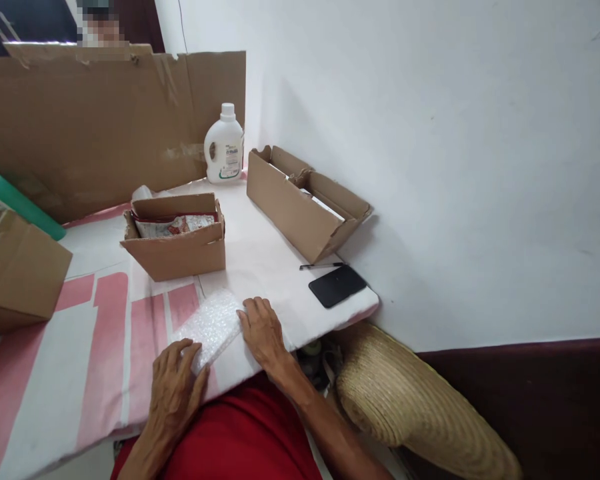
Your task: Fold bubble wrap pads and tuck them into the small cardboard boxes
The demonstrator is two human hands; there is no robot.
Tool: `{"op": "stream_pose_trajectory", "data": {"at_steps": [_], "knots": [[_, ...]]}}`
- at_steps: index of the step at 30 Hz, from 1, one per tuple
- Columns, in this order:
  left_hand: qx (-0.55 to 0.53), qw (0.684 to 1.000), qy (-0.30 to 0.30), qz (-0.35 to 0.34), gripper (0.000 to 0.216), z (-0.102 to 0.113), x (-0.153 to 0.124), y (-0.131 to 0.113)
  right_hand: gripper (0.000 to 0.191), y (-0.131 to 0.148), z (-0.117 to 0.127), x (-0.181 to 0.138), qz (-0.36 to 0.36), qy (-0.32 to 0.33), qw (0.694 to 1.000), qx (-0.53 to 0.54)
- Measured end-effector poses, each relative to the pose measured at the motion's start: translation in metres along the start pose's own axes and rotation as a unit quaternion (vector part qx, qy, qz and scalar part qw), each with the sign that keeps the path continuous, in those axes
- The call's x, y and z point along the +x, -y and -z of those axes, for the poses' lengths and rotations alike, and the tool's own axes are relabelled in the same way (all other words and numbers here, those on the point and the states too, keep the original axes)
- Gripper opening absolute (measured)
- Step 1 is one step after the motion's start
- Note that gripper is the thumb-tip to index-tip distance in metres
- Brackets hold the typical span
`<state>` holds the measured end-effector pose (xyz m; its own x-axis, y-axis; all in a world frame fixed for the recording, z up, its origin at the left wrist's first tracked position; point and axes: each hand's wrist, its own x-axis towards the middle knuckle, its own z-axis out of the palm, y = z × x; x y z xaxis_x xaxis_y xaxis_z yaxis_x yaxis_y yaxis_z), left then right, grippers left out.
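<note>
A clear piece of bubble wrap [214,321] lies near the front edge of the cloth-covered table, between my two hands. My left hand [175,383] holds its near left end, with the thumb along the front edge and the fingers over the top. At the right end, my right hand [264,333] grips the wrap with bent fingers. Whether anything is inside the wrap, I cannot tell. Just beyond it stands a small cardboard box [187,257] with printed packets [175,227] in it.
Against the wall sits a long divided cardboard box [290,213]. A black phone [337,286] and a pen [321,266] lie on the right. A white jug [225,150] stands before a cardboard screen [105,127]. Another box [25,267] and a green bottle [25,207] are left.
</note>
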<state>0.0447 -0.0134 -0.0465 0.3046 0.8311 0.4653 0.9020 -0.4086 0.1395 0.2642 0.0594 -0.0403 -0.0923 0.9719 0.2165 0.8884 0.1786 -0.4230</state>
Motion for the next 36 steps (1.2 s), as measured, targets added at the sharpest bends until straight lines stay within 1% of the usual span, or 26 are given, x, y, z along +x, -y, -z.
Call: {"op": "stream_pose_trajectory", "data": {"at_steps": [3, 5, 7, 12, 15, 17, 18, 20, 21, 22, 23, 24, 26, 28, 31, 33, 36], "knots": [[0.023, 1.000, 0.000, -0.005, 0.030, 0.000, 0.008, -0.003, 0.010, -0.007, 0.004, 0.003, -0.016, 0.026, 0.999, 0.021], [0.028, 1.000, 0.001, -0.013, 0.028, -0.001, 0.013, -0.004, 0.013, -0.012, 0.007, 0.004, -0.013, 0.050, 0.998, 0.033], [0.024, 0.999, -0.006, -0.025, 0.026, 0.000, 0.015, -0.004, 0.016, -0.016, 0.009, 0.006, -0.012, 0.058, 0.997, 0.042], [0.005, 0.998, -0.036, -0.056, 0.032, 0.003, 0.012, -0.003, 0.019, -0.019, 0.007, 0.010, -0.019, 0.050, 0.997, 0.053], [0.009, 0.997, -0.027, -0.071, 0.036, 0.001, 0.007, -0.002, 0.020, -0.020, 0.006, 0.012, -0.017, 0.044, 0.997, 0.061], [0.012, 0.998, -0.019, -0.064, 0.036, 0.000, 0.005, -0.002, 0.021, -0.020, 0.008, 0.012, -0.017, 0.042, 0.997, 0.067], [0.012, 0.998, -0.016, -0.058, 0.036, -0.001, 0.005, -0.003, 0.022, -0.018, 0.010, 0.012, -0.021, 0.034, 0.997, 0.068], [0.008, 0.999, -0.007, -0.050, 0.036, 0.000, 0.006, -0.004, 0.025, -0.013, 0.015, 0.008, -0.021, -0.010, 0.997, 0.071], [0.002, 0.999, -0.001, -0.049, 0.037, 0.002, 0.007, -0.004, 0.026, -0.008, 0.018, 0.005, -0.007, -0.036, 0.996, 0.075], [-0.006, 0.999, 0.007, -0.051, 0.040, 0.006, 0.007, -0.004, 0.026, -0.002, 0.020, 0.001, 0.020, -0.056, 0.995, 0.081], [-0.017, 0.998, 0.016, -0.054, 0.043, 0.010, 0.007, -0.004, 0.025, 0.004, 0.021, -0.004, 0.060, -0.063, 0.992, 0.087], [-0.026, 0.998, 0.026, -0.059, 0.046, 0.015, 0.007, -0.002, 0.023, 0.011, 0.021, -0.009, 0.106, -0.053, 0.989, 0.091], [-0.038, 0.995, 0.046, -0.077, 0.049, 0.025, 0.006, 0.005, 0.017, 0.024, 0.019, -0.020, 0.191, 0.005, 0.977, 0.091], [-0.025, 0.993, 0.048, -0.101, 0.044, 0.031, 0.005, 0.015, 0.021, 0.035, 0.014, -0.029, 0.239, 0.060, 0.966, 0.074], [0.030, 0.989, 0.021, -0.144, 0.040, 0.030, 0.005, 0.033, 0.033, 0.043, 0.007, -0.036, 0.257, 0.093, 0.961, 0.046], [0.053, 0.983, 0.014, -0.178, 0.037, 0.023, 0.007, 0.044, 0.034, 0.042, 0.005, -0.037, 0.251, 0.097, 0.962, 0.038], [0.050, 0.976, 0.024, -0.212, 0.036, 0.016, 0.013, 0.052, 0.034, 0.037, 0.005, -0.036, 0.247, 0.106, 0.962, 0.038]]}}
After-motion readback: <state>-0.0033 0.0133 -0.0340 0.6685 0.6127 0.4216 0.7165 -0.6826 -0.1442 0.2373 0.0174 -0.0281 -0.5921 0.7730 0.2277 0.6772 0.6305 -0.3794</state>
